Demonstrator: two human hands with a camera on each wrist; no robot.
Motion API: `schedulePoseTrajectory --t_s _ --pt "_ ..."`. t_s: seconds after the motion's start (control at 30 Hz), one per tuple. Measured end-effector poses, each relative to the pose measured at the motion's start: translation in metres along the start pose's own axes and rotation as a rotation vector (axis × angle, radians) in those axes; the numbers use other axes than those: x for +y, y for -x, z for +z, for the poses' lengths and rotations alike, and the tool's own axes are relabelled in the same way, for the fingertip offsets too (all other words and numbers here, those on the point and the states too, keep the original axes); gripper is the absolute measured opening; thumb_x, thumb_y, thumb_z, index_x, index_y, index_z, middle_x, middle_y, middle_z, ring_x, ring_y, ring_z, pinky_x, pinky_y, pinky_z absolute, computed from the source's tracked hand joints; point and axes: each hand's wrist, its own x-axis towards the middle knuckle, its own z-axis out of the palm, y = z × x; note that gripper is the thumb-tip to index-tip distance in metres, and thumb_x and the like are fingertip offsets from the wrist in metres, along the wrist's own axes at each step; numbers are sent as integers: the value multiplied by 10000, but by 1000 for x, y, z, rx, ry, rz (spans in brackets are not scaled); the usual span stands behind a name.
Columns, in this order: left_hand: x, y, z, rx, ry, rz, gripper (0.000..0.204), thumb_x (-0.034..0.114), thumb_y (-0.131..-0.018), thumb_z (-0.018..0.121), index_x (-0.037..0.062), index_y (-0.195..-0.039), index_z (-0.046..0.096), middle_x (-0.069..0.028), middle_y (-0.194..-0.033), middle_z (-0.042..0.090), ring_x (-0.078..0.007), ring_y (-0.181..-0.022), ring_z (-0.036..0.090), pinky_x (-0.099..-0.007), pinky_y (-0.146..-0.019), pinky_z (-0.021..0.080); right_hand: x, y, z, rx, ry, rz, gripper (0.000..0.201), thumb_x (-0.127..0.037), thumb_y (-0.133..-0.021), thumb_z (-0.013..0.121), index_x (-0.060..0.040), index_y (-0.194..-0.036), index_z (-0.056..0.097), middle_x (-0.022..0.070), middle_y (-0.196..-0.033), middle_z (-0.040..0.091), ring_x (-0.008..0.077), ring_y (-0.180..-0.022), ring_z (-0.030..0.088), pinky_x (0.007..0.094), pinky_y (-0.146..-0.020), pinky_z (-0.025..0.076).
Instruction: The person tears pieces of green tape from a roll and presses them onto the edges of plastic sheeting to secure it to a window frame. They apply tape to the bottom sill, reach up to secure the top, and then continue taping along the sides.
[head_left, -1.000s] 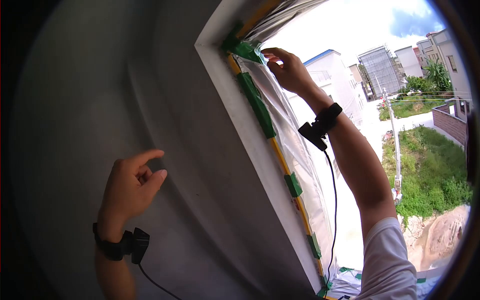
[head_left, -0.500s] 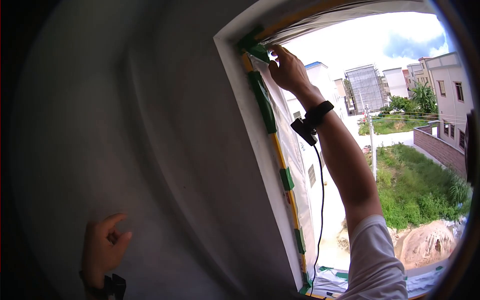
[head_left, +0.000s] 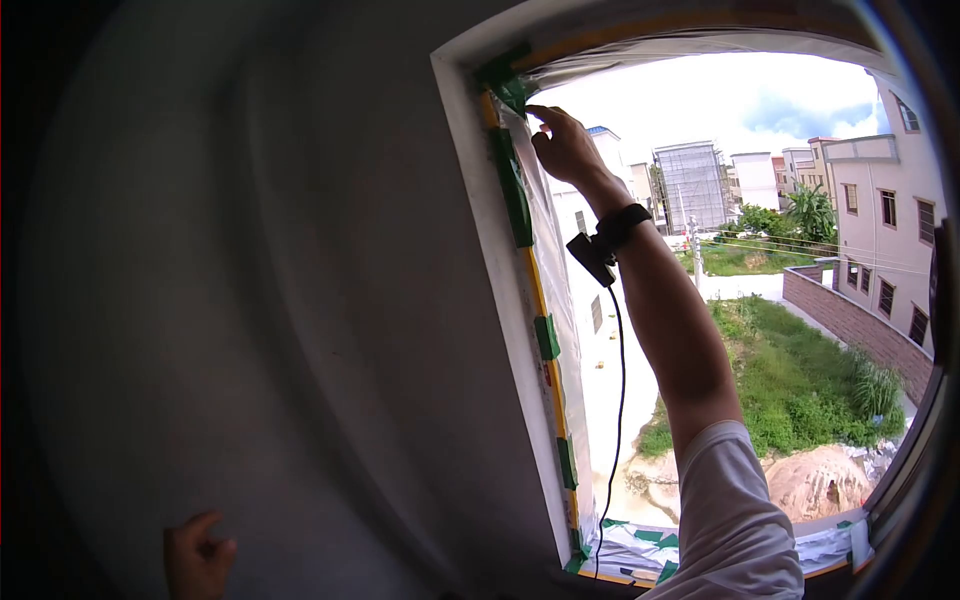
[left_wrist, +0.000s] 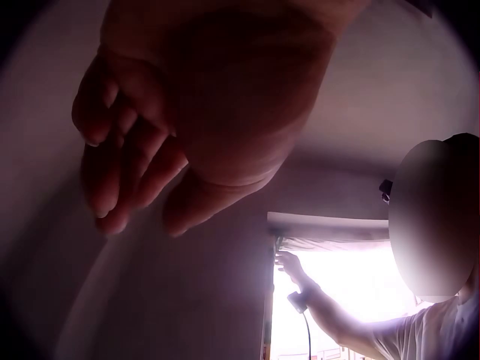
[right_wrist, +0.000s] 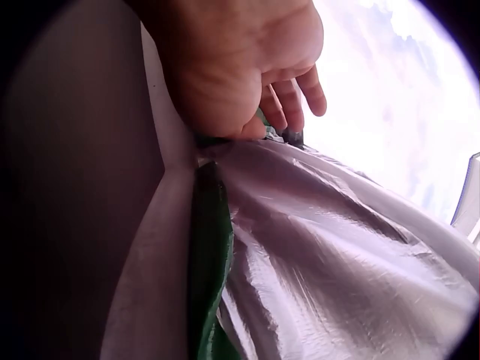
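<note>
High at the window's upper left corner is my right hand [head_left: 570,150], its index fingertip right at a piece of green tape [head_left: 515,95]. In the right wrist view the thumb lies against the tape and the clear plastic film [right_wrist: 315,240], with the other fingers loosely extended. The index finger is hidden there. The film hangs in folds from the taped corner. Low at the left of the head view, my left hand [head_left: 198,560] hangs in front of the wall with nothing in it. Its fingers show loosely bent in the left wrist view.
Green tape strips [head_left: 547,338] run over a yellow band [head_left: 535,280] down the window's left side. More film [head_left: 640,550] and tape line the sill. A black cable [head_left: 617,400] trails from the right wrist camera. Grey wall [head_left: 330,330] fills the left; buildings and grass show outside.
My left hand has dropped well down toward the bottom edge of the head view. The view has turned to the right, while my right hand stays at the taped corner.
</note>
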Motion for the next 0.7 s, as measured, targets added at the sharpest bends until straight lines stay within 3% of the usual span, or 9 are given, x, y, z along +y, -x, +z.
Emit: schedulePoseTrajectory --t_s 0.13,0.2,0.3,0.4,0.5,0.57,0.63,0.7 --pt "-53 10 27 -13 249 -16 363 101 -939 662 -8 -1282 609 -25 -728 603 -77 -622 520 -243 -583 465 0 9 -10 58 41 56 414 -81 -883 519 -65 -1281 628 190 -1191 668 348 -1098 653 431 -985 500" --pt "-60 18 37 -66 286 -95 378 101 -950 652 -22 -1301 584 -18 -724 598 -77 -620 530 -233 -578 466 10 17 -13 107 34 208 372 -105 -880 539 -56 -1224 670 185 -1161 694 340 -1064 677 414 -964 518" --pt "-77 23 50 -134 312 -65 356 96 -958 633 -39 -1284 587 -9 -731 598 -79 -622 551 -234 -580 480 3 34 -32 78 50 238 339 -121 -879 556 -53 -1180 697 182 -1132 710 324 -1040 694 398 -947 531" --pt "-102 29 68 -157 415 -104 338 85 -959 622 -51 -1267 589 -3 -728 596 -77 -625 564 -231 -590 492 -12 45 -54 109 72 210 236 -155 -871 576 -53 -1023 725 177 -1006 724 356 -965 685 401 -863 538" --pt "-108 29 86 -189 524 -108 329 78 -953 633 -49 -1255 594 -12 -756 619 -78 -630 581 -231 -595 502 -47 46 -92 70 94 149 196 -168 -871 594 -51 -937 737 149 -943 735 322 -887 705 377 -821 550" --pt "-114 26 108 -224 627 -88 328 80 -954 637 -49 -1253 595 -17 -764 634 -79 -633 587 -232 -593 504 -63 45 -111 71 -26 31 204 -185 -903 593 -36 -925 732 127 -907 739 243 -810 720 336 -746 558" --pt "-113 19 131 -263 718 -77 327 82 -954 640 -49 -1251 597 -22 -772 649 -80 -635 592 -233 -591 506 -104 50 -136 -14 -174 171 223 -205 -929 599 -27 -957 729 129 -918 736 227 -807 719 316 -726 559" --pt "-105 8 159 -309 801 -6 332 88 -958 640 -41 -1261 598 -39 -795 673 -87 -635 604 -229 -590 509 -142 55 -156 -60 -219 190 249 -223 -955 601 -7 -1022 705 126 -933 728 195 -808 714 289 -711 557"
